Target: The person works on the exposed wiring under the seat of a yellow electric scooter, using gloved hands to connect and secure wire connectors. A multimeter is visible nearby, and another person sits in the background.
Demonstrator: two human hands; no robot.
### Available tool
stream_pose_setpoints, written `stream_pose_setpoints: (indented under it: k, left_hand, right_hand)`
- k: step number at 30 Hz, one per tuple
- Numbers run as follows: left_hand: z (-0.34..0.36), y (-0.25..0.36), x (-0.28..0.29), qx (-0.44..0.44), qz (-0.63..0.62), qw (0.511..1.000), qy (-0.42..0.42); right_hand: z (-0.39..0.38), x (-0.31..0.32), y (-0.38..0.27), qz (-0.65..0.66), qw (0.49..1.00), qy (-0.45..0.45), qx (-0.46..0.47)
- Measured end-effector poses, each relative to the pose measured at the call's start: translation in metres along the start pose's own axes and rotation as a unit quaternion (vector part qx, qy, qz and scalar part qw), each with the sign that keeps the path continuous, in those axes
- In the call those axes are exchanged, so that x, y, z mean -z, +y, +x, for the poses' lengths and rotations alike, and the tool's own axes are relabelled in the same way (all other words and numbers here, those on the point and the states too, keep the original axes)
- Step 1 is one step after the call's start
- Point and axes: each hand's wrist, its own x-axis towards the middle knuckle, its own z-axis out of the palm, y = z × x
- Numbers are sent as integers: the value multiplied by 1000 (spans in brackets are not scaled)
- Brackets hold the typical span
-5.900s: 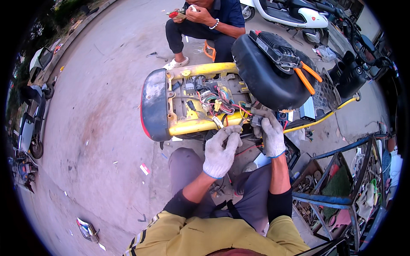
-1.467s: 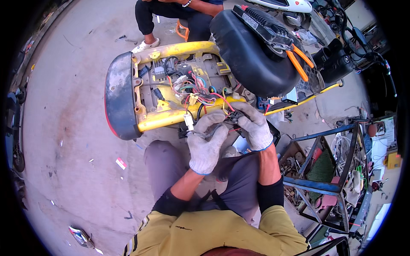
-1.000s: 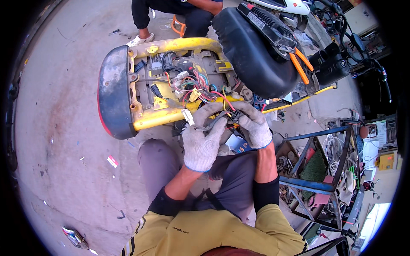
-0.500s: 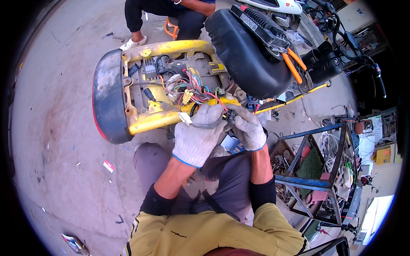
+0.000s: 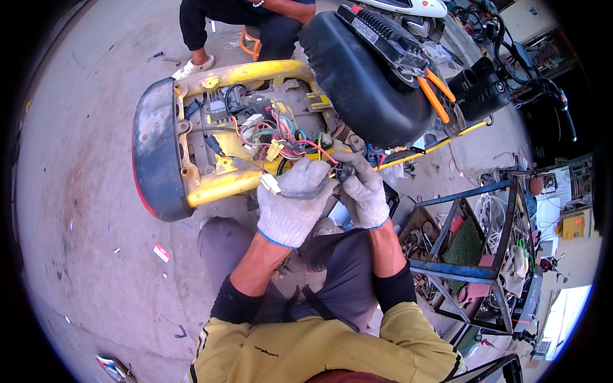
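Both my hands wear white knit gloves and work at the near rail of a yellow scooter frame. My left hand is closed on a grey cable, with a white connector hanging over its back. My right hand pinches a small dark connector with red wires beside my left fingertips. A tangle of coloured wires and a yellow plug lie in the open frame. The black seat is tipped to the right, carrying a black finned unit and orange-handled pliers.
A person in dark clothes sits beyond the frame on an orange stool. A blue metal rack of parts stands at my right. Parked scooters stand at the back. Small tools lie on the concrete.
My hands have drifted leftward in the picture along with the whole scene. My left hand has turned more back-up and risen over the grey cable; my right still grips the dark connector.
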Motion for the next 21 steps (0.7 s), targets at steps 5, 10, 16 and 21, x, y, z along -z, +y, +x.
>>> stream_pose_setpoints:
  k: [5,10,16,21]
  left_hand:
    - [1,2,0,-5,-7,1000,8]
    - [-1,2,-5,22,-105,993,41]
    - [-2,4,2,21,-150,987,50]
    - [0,7,8,-14,-107,992,67]
  right_hand:
    - [1,6,4,52,999,-3,-5]
    - [4,-3,-5,143,989,8,-23]
    - [3,-1,-6,155,986,31,-48]
    - [6,6,0,153,987,34,-44]
